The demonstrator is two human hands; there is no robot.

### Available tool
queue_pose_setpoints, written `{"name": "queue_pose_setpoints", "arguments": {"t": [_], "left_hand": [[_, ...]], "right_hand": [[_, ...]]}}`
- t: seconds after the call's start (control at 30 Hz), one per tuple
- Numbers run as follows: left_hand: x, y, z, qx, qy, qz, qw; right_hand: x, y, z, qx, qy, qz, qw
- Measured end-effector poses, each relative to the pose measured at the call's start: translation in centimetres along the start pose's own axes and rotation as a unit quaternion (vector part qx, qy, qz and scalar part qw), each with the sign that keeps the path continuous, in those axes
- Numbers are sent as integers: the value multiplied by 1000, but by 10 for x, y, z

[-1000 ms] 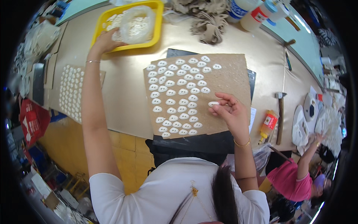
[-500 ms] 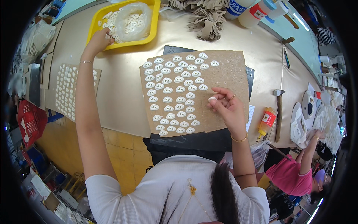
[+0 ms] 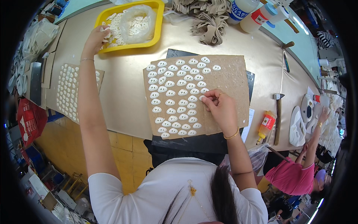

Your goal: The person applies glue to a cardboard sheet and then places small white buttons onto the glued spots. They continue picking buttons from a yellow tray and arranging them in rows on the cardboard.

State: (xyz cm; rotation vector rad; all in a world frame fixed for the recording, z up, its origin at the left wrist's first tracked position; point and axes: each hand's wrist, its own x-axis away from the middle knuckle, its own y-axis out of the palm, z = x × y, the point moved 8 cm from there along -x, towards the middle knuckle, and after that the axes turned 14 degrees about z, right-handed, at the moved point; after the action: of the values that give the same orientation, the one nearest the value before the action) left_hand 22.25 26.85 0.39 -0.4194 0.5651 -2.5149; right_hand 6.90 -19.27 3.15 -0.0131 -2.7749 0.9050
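My right hand (image 3: pixel 223 110) pinches a small white piece (image 3: pixel 201 98) at the cardboard sheet (image 3: pixel 229 80), just right of the rows laid there. Those rows are rounded-triangular white pieces (image 3: pixel 182 92) with two holes each. At the left rim of the yellow tray (image 3: pixel 158 26), my left hand (image 3: pixel 96 38) has its fingers closed with white at the tips, seemingly one of the loose pieces (image 3: pixel 116 30) heaped in the tray. A clear plastic bag (image 3: pixel 136 24) with more pieces sits inside the tray.
A second cardboard (image 3: pixel 100 74) covered with white pieces lies left, partly behind my left forearm. Beige cut parts (image 3: pixel 210 28) and bottles (image 3: pixel 257 18) stand at the back. A yellow-red glue bottle (image 3: pixel 266 125) and a hammer (image 3: pixel 278 119) lie right. A co-worker in pink (image 3: pixel 292 173) works at far right.
My right hand has moved left and lowered its white piece to the cardboard beside the rows. My left hand has drawn back from inside the tray to its left rim.
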Motion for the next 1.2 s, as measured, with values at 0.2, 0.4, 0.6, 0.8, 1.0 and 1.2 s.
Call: {"name": "queue_pose_setpoints", "arguments": {"t": [0.2,0.4,0.6,0.8,1.0,1.2], "left_hand": [[-12,-12,-25,531,-235,-74,811],[36,17,4,747,-260,-194,580],[85,35,26,709,-258,-162,636],[222,100,48,578,-301,-260,713],[324,145,46,534,-343,-311,707],[343,155,39,541,-340,-297,710]], "right_hand": [[-1,-5,-19,81,-124,62,987],[6,-2,-35,95,-135,43,985],[13,-5,-57,0,-149,-2,989],[6,2,-75,-185,-119,-24,975],[11,26,-53,-360,34,-85,928],[18,10,-27,-360,72,-66,928]]}}
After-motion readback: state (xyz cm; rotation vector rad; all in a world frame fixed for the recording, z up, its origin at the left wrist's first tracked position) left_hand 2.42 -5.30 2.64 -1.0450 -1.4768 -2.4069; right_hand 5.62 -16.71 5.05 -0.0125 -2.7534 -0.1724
